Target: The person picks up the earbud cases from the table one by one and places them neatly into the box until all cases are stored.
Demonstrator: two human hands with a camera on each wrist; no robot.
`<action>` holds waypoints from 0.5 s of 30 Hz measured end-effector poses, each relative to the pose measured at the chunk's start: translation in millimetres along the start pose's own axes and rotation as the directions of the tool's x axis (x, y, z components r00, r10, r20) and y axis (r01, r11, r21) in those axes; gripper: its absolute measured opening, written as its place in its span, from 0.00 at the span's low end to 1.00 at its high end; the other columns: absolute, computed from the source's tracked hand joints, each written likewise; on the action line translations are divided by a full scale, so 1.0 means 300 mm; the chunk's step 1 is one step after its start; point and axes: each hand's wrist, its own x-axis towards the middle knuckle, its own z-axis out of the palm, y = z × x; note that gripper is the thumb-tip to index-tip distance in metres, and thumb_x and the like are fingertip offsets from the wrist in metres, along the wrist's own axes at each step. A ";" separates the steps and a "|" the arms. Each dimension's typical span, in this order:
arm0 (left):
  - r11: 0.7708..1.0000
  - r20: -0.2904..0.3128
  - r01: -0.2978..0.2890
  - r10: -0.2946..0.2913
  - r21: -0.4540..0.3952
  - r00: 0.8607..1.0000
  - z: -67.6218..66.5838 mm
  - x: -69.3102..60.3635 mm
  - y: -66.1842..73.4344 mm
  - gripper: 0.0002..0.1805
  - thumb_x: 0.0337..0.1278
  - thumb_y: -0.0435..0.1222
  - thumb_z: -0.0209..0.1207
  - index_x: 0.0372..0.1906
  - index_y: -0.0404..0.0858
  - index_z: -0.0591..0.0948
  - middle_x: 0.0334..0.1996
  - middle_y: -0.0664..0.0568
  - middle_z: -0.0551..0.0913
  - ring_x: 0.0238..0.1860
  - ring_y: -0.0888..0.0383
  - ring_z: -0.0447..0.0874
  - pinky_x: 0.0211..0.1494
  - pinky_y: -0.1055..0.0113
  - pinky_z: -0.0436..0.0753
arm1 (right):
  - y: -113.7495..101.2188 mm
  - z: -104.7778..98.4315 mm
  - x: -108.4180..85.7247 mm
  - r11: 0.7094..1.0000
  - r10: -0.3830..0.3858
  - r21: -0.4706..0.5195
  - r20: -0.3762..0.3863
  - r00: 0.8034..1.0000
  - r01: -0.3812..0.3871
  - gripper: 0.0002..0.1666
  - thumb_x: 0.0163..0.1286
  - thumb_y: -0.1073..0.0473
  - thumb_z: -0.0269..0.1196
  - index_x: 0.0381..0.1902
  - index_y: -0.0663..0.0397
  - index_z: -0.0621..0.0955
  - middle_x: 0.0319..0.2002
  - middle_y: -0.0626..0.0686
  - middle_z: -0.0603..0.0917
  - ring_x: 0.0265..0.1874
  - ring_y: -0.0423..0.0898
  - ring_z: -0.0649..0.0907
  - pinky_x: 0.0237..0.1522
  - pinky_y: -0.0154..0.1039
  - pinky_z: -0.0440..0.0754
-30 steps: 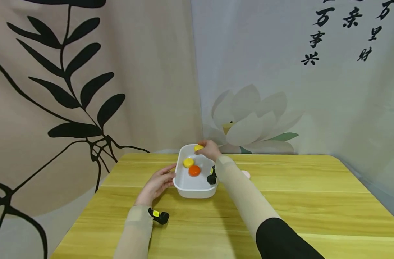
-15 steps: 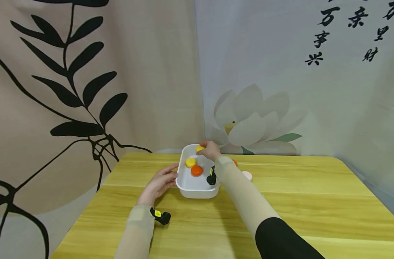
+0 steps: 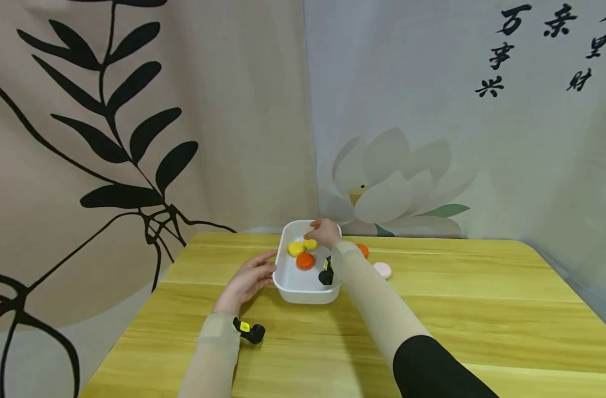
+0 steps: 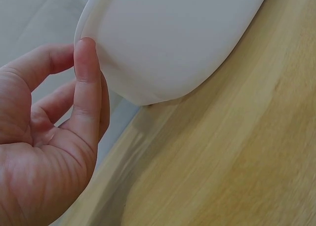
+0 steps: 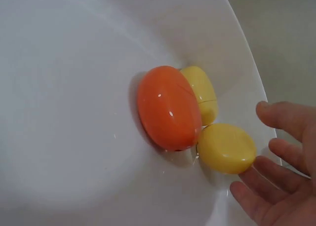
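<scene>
A white rectangular tub (image 3: 308, 297) stands on the table. Inside lie a glossy orange oval piece (image 3: 305, 261) and two yellow rounded pieces, one yellow piece (image 3: 296, 249) beside it and another yellow piece (image 5: 227, 148) near my right hand. A thin seam runs across the farther yellow one in the right wrist view. My right hand (image 3: 326, 232) reaches over the far end; its thumb and fingers are spread apart, the fingertips at the nearer yellow piece's edge. My left hand (image 3: 249, 278) touches the tub's left wall (image 4: 163, 43) with fairly straight fingers.
Right of the tub, partly behind the right forearm, lie another orange piece (image 3: 363, 250) and a pale pink round piece (image 3: 382, 270). The wooden table (image 3: 462, 309) ends at a printed curtain (image 3: 253, 121) behind.
My right hand has brought a yellow piece down from the far rim to beside the other yellow one, and its fingers have let go. My left hand stays at the tub's side.
</scene>
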 end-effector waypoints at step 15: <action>1.000 -0.013 -0.004 0.004 0.006 1.000 0.000 0.007 -0.004 0.30 0.65 0.27 0.55 0.72 0.36 0.64 0.46 0.37 0.76 0.33 0.56 0.80 0.38 0.69 0.82 | -0.005 -0.103 -0.010 0.975 -0.131 0.185 0.036 0.991 0.122 0.25 0.65 0.54 0.66 0.57 0.60 0.80 0.54 0.57 0.81 0.53 0.53 0.78 0.57 0.45 0.76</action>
